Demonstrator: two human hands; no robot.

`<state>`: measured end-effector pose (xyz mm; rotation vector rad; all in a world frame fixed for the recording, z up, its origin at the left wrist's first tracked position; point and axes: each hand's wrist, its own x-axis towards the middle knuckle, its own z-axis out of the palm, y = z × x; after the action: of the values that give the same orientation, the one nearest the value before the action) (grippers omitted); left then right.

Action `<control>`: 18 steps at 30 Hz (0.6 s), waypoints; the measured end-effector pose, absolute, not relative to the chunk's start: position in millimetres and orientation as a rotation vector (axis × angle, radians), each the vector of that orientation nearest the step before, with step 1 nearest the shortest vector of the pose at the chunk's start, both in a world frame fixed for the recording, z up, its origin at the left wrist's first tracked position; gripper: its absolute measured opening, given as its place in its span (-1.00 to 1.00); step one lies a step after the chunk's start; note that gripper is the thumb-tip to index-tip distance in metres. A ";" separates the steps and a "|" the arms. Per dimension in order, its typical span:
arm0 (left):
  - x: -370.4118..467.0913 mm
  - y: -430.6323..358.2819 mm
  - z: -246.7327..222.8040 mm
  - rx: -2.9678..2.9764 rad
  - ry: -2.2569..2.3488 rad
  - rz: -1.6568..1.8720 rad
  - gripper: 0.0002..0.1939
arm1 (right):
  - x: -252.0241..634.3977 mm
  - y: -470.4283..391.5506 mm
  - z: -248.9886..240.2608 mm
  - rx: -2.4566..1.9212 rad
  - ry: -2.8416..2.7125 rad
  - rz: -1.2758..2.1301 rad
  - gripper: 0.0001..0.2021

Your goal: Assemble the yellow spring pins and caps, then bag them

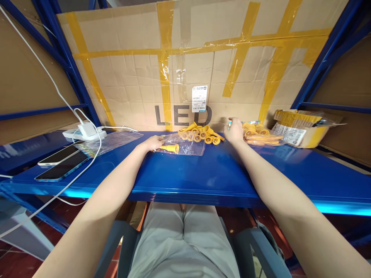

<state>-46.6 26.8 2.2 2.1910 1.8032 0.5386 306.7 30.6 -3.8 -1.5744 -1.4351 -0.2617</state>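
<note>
My left hand is closed on the left end of a clear plastic bag lying flat on the blue shelf. A single yellow funnel-shaped piece lies at that hand, its wide end to the right. Just behind the bag is a loose pile of similar yellow pieces, with round cupped ends facing me. My right hand has curled fingers at the left end of a filled plastic bag of yellow-orange pieces. A coloured strip of that bag shows between its fingers; the fingertips are partly hidden.
An opened, taped cardboard box stands at the right. Two phones, a white charger on a power strip and another flat plastic bag lie left. A white cable crosses there. A taped cardboard sheet stands behind the blue shelf.
</note>
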 end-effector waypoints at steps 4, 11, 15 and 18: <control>-51.2 36.4 -2.5 1.816 1.774 0.887 -0.72 | 327.2 38.9 -16.5 -1.737 -1.507 -0.151 -0.49; -66.8 42.6 1.1 1.385 1.707 1.134 -0.63 | 331.9 46.4 -31.3 -1.776 -1.837 0.162 -0.53; -69.9 42.9 1.4 1.339 1.715 1.158 -0.69 | 327.0 47.0 -34.3 -1.761 -1.911 0.256 -0.45; -70.6 44.7 0.3 1.375 1.756 1.186 -0.78 | 324.1 47.0 -34.9 -1.713 -1.909 0.251 -0.39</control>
<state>-70.6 44.7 0.3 1.3748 1.7565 1.1861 324.1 47.0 -34.9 -1.7128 -1.9091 0.2511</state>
